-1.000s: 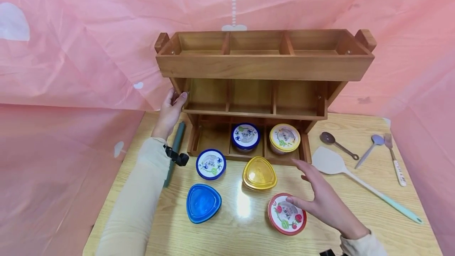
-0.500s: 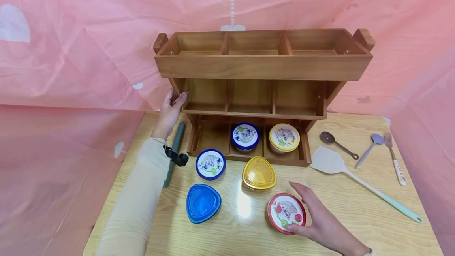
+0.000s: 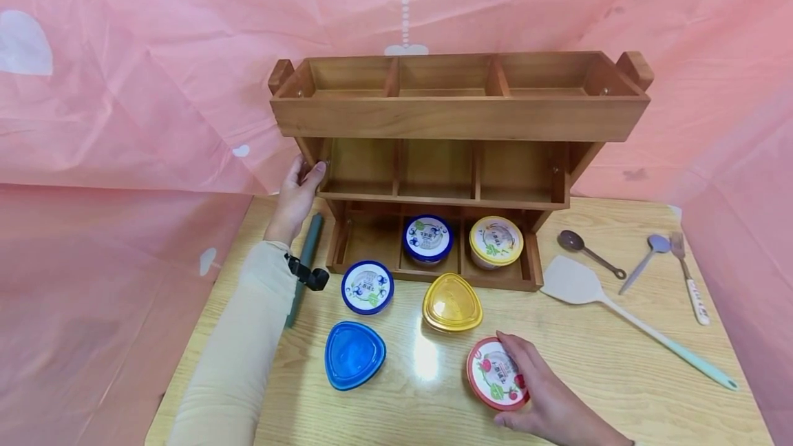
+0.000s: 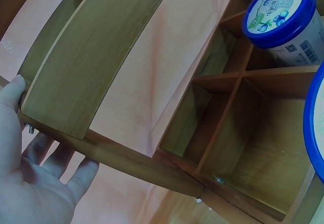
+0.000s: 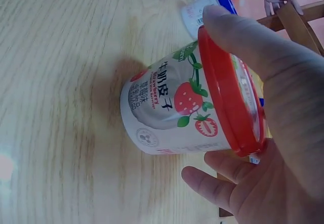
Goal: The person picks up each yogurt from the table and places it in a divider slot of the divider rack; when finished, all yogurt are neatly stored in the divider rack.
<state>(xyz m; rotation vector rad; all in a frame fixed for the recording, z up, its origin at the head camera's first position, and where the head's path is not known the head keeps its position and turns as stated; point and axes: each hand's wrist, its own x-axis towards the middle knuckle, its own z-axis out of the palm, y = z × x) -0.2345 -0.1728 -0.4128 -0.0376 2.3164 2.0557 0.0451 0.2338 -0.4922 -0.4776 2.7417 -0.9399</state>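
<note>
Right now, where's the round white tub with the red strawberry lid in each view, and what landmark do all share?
Head: the round white red-lidded tub is low, right of centre, partly covered by the right hand.
Left wrist: not in it.
Right wrist: large, in the middle, lid toward the right.
Shared landmark: the brown wooden tiered shelf, upper middle in head, across left wrist, upper right in right wrist.

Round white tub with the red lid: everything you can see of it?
The round white tub with a red lid stands upright on the pale wooden table. Its smooth wall, apparently plastic or card, tapers toward the base, showing strawberries, leaves and text. The lid is on, its white top also printed. The right hand curves around it; whether it grips is unclear.
</note>
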